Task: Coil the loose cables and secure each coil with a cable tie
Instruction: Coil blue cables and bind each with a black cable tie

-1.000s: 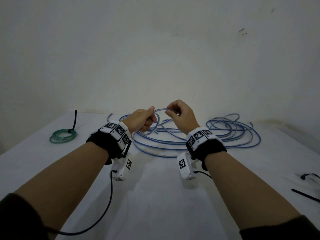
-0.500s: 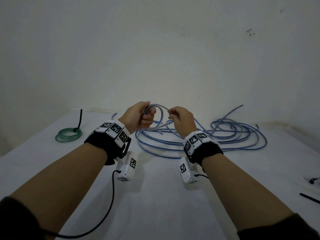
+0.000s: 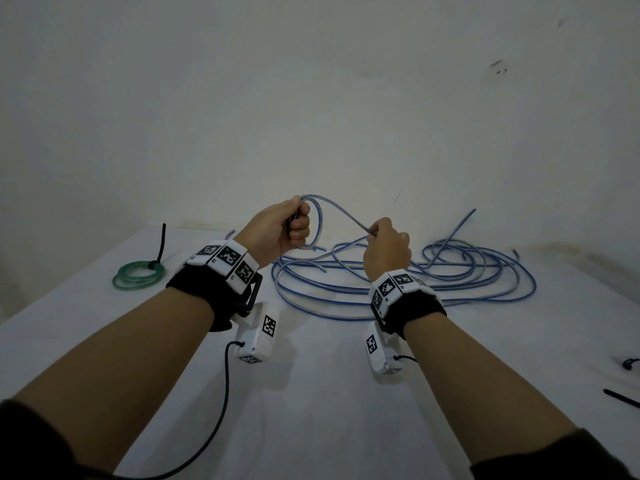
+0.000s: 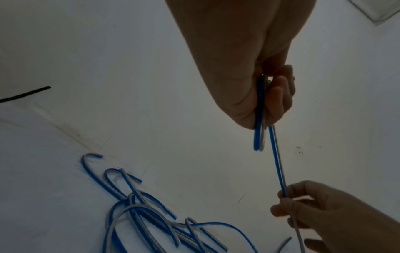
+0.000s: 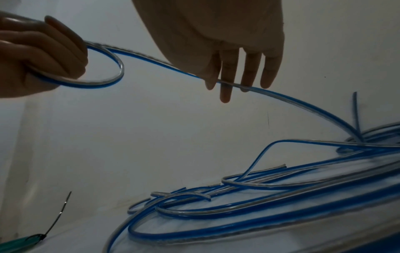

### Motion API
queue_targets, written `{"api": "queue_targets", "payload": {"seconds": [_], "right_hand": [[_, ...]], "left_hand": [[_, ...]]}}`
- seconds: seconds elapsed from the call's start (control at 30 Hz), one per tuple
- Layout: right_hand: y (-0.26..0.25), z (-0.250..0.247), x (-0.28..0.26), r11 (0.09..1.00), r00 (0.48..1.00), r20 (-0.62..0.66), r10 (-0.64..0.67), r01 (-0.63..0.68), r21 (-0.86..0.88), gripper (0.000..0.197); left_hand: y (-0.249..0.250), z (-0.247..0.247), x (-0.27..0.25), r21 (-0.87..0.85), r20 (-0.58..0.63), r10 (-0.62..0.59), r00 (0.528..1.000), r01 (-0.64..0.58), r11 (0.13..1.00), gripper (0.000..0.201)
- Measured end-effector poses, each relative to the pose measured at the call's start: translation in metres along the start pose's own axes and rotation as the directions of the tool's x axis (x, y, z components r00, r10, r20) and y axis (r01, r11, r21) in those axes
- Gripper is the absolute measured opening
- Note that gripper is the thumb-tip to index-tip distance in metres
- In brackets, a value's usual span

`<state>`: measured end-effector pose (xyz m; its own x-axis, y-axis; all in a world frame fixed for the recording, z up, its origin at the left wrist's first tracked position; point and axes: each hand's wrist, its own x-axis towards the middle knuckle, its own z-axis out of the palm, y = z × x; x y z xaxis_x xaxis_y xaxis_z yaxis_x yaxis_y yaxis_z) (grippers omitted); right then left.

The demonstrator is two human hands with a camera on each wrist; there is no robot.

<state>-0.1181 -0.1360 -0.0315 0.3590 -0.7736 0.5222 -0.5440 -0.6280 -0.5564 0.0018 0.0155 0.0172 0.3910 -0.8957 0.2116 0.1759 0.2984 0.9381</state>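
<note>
The left hand (image 3: pixel 277 227) was clenched round a small loop of the blue cable (image 3: pixel 408 289), with the loop curving out past its knuckles and a short cut end sticking out below the fist in the left wrist view. From that fist the cable ran in a raised arc across to the right hand (image 3: pixel 386 249), which pinched the strand between thumb and fingers; in the right wrist view the remaining fingers (image 5: pixel 251 71) hung nearly straight over the strand. The two hands were held near each other above the desk (image 3: pixel 329 393), level with one another. Beyond and to the right of the right hand, the rest of the blue cable lay on the desk in wide, loose, overlapping loops. Well out to the left of the left hand sat a green coil (image 3: pixel 138 274), already bound by a black cable tie (image 3: pixel 161 245) whose tail stood upright. Far to the right of the right hand lay another black tie (image 3: pixel 621 398).
</note>
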Motion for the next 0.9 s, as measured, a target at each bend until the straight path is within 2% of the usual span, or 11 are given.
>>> {"api": "queue_targets", "payload": {"seconds": [0.13, 0.2, 0.3, 0.43, 0.57, 0.7, 0.77, 0.83, 0.9], "right_hand": [[0.004, 0.001, 0.003, 0.992, 0.996, -0.054, -0.064, 0.058, -0.111, 0.016], [0.005, 0.003, 0.002, 0.996, 0.996, -0.028, -0.09, 0.09, -0.029, 0.02], [0.004, 0.006, 0.001, 0.967, 0.982, 0.085, -0.17, 0.149, 0.207, 0.022], [-0.006, 0.001, -0.003, 0.918, 0.911, 0.27, -0.312, 0.215, 0.335, 0.024], [-0.019, -0.011, -0.004, 0.922, 0.809, 0.471, -0.353, 0.214, 0.323, 0.028], [-0.032, -0.022, -0.008, 0.904, 0.741, 0.549, -0.387, 0.187, 0.384, 0.027], [-0.034, -0.026, -0.01, 0.902, 0.722, 0.553, -0.415, 0.246, 0.355, 0.021], [-0.032, -0.028, -0.012, 0.892, 0.726, 0.52, -0.451, 0.34, 0.298, 0.013], [-0.028, -0.028, -0.014, 0.875, 0.745, 0.459, -0.485, 0.402, 0.27, 0.013]], "left_hand": [[0.002, 0.004, 0.003, -0.058, 0.005, 0.031, 0.999, -0.031, 0.998, 0.036], [0.004, 0.007, 0.004, -0.077, -0.006, 0.048, 0.999, -0.048, 0.996, 0.035], [0.005, 0.012, 0.009, -0.047, -0.067, 0.117, 0.991, -0.12, 0.992, 0.031], [0.001, 0.015, 0.018, 0.154, -0.154, 0.239, 0.959, -0.215, 0.964, 0.031], [-0.011, 0.015, 0.02, 0.371, -0.175, 0.35, 0.92, -0.268, 0.889, 0.024], [-0.026, 0.015, 0.02, 0.593, -0.105, 0.419, 0.902, -0.281, 0.754, 0.019], [-0.028, 0.015, 0.02, 0.703, -0.053, 0.411, 0.91, -0.259, 0.662, 0.018], [-0.026, 0.014, 0.019, 0.819, -0.009, 0.384, 0.923, -0.214, 0.533, 0.02], [-0.024, 0.015, 0.018, 0.889, 0.009, 0.368, 0.93, -0.176, 0.423, 0.02]]}}
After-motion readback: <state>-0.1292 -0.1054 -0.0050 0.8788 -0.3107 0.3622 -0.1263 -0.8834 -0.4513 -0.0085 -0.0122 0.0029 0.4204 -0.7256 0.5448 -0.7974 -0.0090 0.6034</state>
